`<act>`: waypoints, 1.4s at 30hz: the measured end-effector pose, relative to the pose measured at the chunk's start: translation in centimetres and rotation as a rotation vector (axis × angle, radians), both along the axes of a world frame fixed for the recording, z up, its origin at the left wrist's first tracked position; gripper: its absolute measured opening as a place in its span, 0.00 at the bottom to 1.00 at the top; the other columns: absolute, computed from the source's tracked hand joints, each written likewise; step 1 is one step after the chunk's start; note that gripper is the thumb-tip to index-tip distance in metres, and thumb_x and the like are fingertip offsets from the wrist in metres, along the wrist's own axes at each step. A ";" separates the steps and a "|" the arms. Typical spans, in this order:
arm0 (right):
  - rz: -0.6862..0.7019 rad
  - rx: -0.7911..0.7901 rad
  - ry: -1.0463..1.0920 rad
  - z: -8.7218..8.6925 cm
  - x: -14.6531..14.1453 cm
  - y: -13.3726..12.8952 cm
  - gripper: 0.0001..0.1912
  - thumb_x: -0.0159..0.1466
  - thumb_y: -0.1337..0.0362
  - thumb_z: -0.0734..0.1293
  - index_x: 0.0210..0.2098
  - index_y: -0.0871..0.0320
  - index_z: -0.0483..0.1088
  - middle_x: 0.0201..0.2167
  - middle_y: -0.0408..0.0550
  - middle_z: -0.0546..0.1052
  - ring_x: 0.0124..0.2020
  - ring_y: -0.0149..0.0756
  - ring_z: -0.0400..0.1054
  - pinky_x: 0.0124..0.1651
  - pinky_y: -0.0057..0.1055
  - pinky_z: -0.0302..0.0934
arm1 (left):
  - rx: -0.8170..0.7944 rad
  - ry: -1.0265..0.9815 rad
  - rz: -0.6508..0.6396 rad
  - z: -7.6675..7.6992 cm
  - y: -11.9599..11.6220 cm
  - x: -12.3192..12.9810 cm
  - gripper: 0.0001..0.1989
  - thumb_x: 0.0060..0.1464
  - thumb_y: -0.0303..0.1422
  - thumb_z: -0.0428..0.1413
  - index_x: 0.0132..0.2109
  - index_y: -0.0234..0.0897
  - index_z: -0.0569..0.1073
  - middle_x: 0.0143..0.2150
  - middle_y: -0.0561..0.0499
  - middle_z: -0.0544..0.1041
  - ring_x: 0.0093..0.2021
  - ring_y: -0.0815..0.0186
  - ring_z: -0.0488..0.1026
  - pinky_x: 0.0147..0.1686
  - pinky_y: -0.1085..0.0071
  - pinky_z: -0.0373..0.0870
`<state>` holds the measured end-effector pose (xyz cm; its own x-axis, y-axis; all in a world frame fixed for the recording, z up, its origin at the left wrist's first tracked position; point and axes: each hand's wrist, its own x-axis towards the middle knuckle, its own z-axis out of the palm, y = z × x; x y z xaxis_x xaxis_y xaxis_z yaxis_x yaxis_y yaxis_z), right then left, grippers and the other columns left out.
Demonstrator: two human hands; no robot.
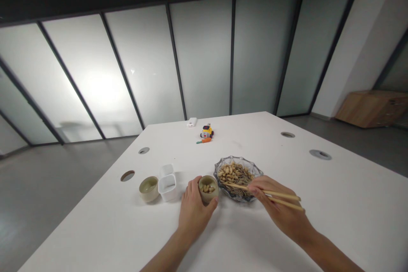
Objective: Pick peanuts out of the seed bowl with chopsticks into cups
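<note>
My left hand [195,204] is wrapped round a small beige cup [208,199], with several peanuts [208,188] lying inside it. In my right hand [276,204] is a pair of wooden chopsticks [285,195], closed between the fingers. Their tips reach into a clear glass bowl [219,163] with a scalloped rim. Unshelled peanuts [230,171] fill the left and back of this bowl, and dark striped sunflower seeds [244,177] the right and front. Whether the tips pinch anything is too small to tell. The cup stands just left of the bowl.
Left of my left hand are two white plastic containers [168,193] and a second beige cup [148,195]. Farther back on the white table [255,238] lie a yellow toy vehicle [207,131], an orange-and-green tool-like item [204,140] and a white box-shaped item [191,122]. Round holes pierce the tabletop.
</note>
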<state>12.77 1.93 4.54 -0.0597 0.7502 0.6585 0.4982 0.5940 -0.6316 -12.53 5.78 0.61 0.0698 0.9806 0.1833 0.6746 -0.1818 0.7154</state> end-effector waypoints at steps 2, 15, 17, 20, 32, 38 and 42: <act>0.011 -0.023 -0.003 0.1 -0.1 -0.1 0.14 0.75 0.55 0.67 0.38 0.52 0.81 0.36 0.49 0.83 0.38 0.41 0.79 0.42 0.34 0.76 | 0.004 -0.002 0.001 0.0 0.0 0.0 0.33 0.54 0.41 0.59 0.65 0.39 0.65 0.64 0.39 0.73 0.63 0.49 0.70 0.64 0.55 0.64; -0.064 0.014 0.046 0.3 0.4 0.2 0.14 0.74 0.54 0.67 0.38 0.51 0.81 0.36 0.47 0.83 0.37 0.39 0.80 0.41 0.32 0.76 | 0.004 0.004 -0.001 0.1 -0.1 0.0 0.32 0.54 0.40 0.60 0.64 0.39 0.65 0.63 0.40 0.73 0.63 0.49 0.70 0.63 0.56 0.64; -0.113 0.016 0.065 0.3 0.7 0.4 0.16 0.74 0.51 0.67 0.36 0.51 0.81 0.35 0.48 0.83 0.36 0.39 0.80 0.40 0.31 0.76 | 0.009 -0.001 -0.003 0.0 -0.1 0.0 0.32 0.54 0.40 0.60 0.64 0.38 0.65 0.63 0.40 0.73 0.62 0.50 0.71 0.63 0.56 0.64; -0.160 -0.005 0.062 0.3 0.9 0.6 0.20 0.74 0.48 0.65 0.34 0.52 0.81 0.34 0.49 0.83 0.36 0.40 0.80 0.39 0.32 0.76 | 0.009 -0.004 0.000 0.0 -0.1 0.0 0.32 0.54 0.40 0.60 0.64 0.38 0.65 0.63 0.40 0.73 0.62 0.50 0.71 0.63 0.56 0.64; 0.034 -0.119 0.052 -0.2 0.6 0.3 0.14 0.73 0.51 0.68 0.38 0.52 0.80 0.36 0.49 0.83 0.38 0.41 0.79 0.40 0.34 0.76 | 0.012 -0.008 0.001 0.0 0.0 0.0 0.32 0.54 0.40 0.60 0.64 0.38 0.66 0.63 0.40 0.73 0.62 0.49 0.71 0.64 0.55 0.64; 0.004 -0.100 0.053 0.2 0.5 0.2 0.16 0.73 0.50 0.68 0.37 0.52 0.80 0.35 0.48 0.83 0.36 0.40 0.79 0.39 0.33 0.76 | 0.006 -0.006 0.001 0.2 -0.1 0.0 0.32 0.54 0.40 0.60 0.64 0.38 0.66 0.63 0.40 0.73 0.63 0.49 0.70 0.64 0.54 0.64; -0.034 -0.065 0.032 0.5 0.5 0.2 0.18 0.73 0.48 0.67 0.35 0.52 0.80 0.33 0.49 0.82 0.34 0.41 0.78 0.38 0.34 0.75 | 0.009 -0.007 -0.001 0.1 -0.1 0.0 0.32 0.54 0.40 0.60 0.64 0.37 0.65 0.63 0.39 0.73 0.63 0.49 0.70 0.64 0.54 0.63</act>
<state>13.32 2.14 5.04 -0.0125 0.7928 0.6094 0.4962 0.5340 -0.6845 -12.50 5.70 0.71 0.0699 0.9788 0.1927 0.6691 -0.1893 0.7186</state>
